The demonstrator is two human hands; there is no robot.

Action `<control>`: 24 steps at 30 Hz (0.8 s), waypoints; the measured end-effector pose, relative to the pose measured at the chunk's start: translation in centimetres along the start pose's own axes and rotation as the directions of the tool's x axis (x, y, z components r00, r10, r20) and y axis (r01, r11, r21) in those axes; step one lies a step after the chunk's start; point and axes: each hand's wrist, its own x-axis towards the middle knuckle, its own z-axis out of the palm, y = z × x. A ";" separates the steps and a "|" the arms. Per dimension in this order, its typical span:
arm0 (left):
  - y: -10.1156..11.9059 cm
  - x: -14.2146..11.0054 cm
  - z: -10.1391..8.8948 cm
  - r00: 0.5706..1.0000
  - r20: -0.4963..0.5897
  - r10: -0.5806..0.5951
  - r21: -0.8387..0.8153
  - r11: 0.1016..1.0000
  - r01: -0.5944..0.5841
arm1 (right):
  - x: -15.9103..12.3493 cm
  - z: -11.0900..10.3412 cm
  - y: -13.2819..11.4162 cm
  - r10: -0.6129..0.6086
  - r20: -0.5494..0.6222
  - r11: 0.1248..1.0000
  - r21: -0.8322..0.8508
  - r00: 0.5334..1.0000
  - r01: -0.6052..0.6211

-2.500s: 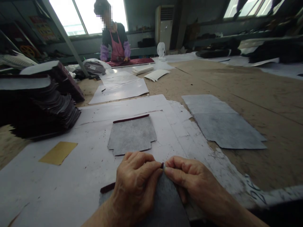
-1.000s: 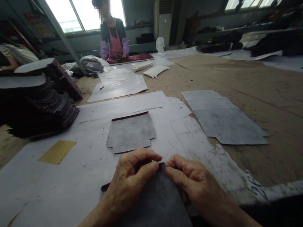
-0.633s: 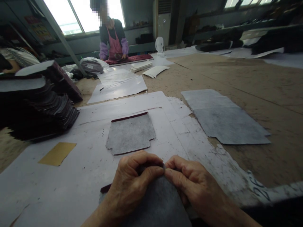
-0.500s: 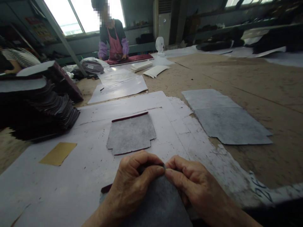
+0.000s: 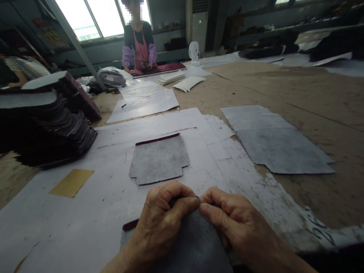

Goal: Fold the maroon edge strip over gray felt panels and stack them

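Observation:
A dark grey fabric piece (image 5: 193, 246) with a maroon edge lies near me on the white paper sheet (image 5: 99, 197). My left hand (image 5: 162, 222) and my right hand (image 5: 230, 223) meet at its far edge, both pinched shut on that edge, thumbs and forefingers almost touching. Just beyond my hands a second grey piece (image 5: 159, 159) with a maroon top strip lies flat on the paper, untouched.
A tall stack of dark cut pieces (image 5: 48, 125) stands at the left. A tan card (image 5: 71, 182) lies on the paper. Larger grey sheets (image 5: 273, 140) lie at the right on the brown table (image 5: 284, 91). A person in a pink apron (image 5: 139, 45) works at the far end.
My hands stay pinched on the piece's far edge, with only small finger shifts. The view has drifted slightly.

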 end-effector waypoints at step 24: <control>0.3 -0.5 -0.6 0.995 0.036 0.098 0.137 0.985 -0.102 | -0.2 0.1 0.0 0.108 -0.043 0.983 0.153 0.993 -0.100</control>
